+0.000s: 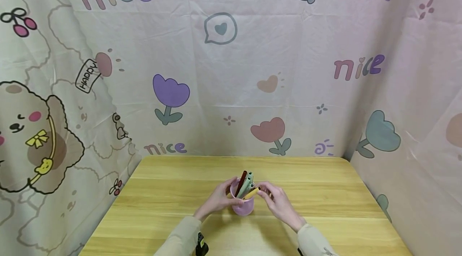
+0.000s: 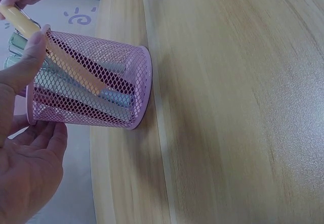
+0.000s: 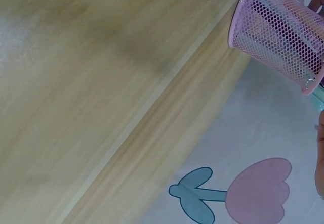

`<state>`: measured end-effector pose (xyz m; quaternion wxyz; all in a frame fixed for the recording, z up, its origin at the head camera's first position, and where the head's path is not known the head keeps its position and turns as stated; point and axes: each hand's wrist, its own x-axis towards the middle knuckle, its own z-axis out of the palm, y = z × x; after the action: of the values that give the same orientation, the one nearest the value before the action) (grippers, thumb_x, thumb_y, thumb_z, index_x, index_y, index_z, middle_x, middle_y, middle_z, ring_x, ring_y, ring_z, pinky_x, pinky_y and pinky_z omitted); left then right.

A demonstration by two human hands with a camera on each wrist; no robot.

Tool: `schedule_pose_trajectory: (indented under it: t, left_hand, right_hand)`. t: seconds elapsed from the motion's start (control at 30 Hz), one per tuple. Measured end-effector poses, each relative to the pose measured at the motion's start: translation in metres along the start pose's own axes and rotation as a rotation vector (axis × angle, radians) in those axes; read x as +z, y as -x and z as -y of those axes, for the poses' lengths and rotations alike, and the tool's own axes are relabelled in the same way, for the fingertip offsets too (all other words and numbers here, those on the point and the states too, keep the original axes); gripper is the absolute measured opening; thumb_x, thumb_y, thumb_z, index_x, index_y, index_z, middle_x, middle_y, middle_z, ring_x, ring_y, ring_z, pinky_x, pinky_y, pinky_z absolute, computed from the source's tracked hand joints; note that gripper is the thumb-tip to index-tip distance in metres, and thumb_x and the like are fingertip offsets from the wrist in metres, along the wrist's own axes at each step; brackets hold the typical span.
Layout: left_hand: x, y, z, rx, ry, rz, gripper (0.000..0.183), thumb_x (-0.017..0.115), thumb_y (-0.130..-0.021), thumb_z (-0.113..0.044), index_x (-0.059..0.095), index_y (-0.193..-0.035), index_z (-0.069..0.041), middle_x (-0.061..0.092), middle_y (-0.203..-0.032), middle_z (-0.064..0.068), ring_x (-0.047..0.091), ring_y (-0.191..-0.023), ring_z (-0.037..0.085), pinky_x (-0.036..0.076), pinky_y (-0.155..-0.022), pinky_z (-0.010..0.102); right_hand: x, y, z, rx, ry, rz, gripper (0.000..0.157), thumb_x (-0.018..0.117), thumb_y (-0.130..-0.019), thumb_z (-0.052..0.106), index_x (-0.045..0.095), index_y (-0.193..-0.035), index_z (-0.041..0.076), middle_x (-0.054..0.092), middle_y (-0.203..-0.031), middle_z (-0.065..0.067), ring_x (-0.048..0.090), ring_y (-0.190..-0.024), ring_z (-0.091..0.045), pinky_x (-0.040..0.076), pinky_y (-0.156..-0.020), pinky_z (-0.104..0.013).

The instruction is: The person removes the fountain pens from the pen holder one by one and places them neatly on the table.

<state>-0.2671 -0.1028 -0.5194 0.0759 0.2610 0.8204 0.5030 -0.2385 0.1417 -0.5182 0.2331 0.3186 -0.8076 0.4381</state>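
Note:
My left hand (image 1: 218, 198) grips a pink mesh pen holder (image 1: 243, 209) near its rim, thumb on the near side and fingers on the other. Upright on the wooden table, the holder contains several pens: a dark red one (image 1: 241, 184), light green ones (image 1: 245, 188) and a yellow pen (image 1: 252, 193) that leans out to the right. With fingertips and thumb, my right hand (image 1: 279, 204) pinches the upper end of this yellow pen (image 2: 19, 19). Its lower part shows through the mesh in the left wrist view. Only the right hand's edge (image 3: 320, 158) appears in the right wrist view.
The wooden table (image 1: 173, 184) extends around the holder on all sides. Behind it and at both sides hangs a printed curtain (image 1: 216, 67) with flowers and lettering. A small black object (image 1: 201, 244) is at the left sleeve.

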Motion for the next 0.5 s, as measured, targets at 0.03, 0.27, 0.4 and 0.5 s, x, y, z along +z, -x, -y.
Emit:
schedule_pose_trajectory:
  t: [0.03, 0.27, 0.4, 0.5]
  left_hand:
    - [-0.0002, 0.0002, -0.0001, 0.001, -0.001, -0.001, 0.091, 0.082, -0.085, -0.018, 0.029, -0.152, 0.013, 0.044, -0.152, 0.031, 0.047, -0.139, 0.047, 0.041, -0.116, 0.057]
    - [-0.0004, 0.0002, 0.0002, -0.003, -0.004, -0.004, 0.091, 0.082, -0.085, -0.02, 0.029, -0.152, 0.012, 0.044, -0.152, 0.03, 0.047, -0.139, 0.046, 0.042, -0.117, 0.056]
    - [-0.0004, 0.0, 0.0002, 0.0, -0.011, -0.004, 0.091, 0.082, -0.084, -0.019, 0.03, -0.152, 0.012, 0.044, -0.152, 0.03, 0.047, -0.139, 0.046, 0.042, -0.116, 0.057]
    - [-0.0006, 0.0003, -0.0001, 0.002, -0.011, -0.003, 0.091, 0.082, -0.084, -0.018, 0.03, -0.152, 0.012, 0.044, -0.152, 0.031, 0.047, -0.139, 0.047, 0.042, -0.116, 0.057]
  right_hand:
    - [-0.0002, 0.0001, 0.0001, -0.004, 0.0, -0.007, 0.016, 0.068, -0.09, -0.001, 0.068, -0.105, 0.005, 0.06, -0.074, 0.004, 0.044, -0.064, 0.008, 0.044, -0.048, -0.014]
    - [-0.0032, -0.0006, 0.0031, 0.01, -0.004, -0.037, 0.017, 0.068, -0.089, -0.001, 0.067, -0.104, 0.008, 0.06, -0.075, 0.001, 0.044, -0.066, 0.007, 0.043, -0.046, -0.015]
    - [-0.0065, -0.0021, 0.0046, 0.006, -0.029, -0.059, 0.016, 0.067, -0.09, -0.002, 0.067, -0.103, 0.007, 0.06, -0.075, -0.002, 0.045, -0.065, 0.003, 0.041, -0.044, -0.014]
    - [-0.0101, -0.0035, 0.0055, 0.002, -0.063, -0.067, 0.015, 0.066, -0.09, -0.004, 0.067, -0.104, 0.004, 0.06, -0.076, -0.005, 0.048, -0.065, -0.002, 0.041, -0.043, -0.014]
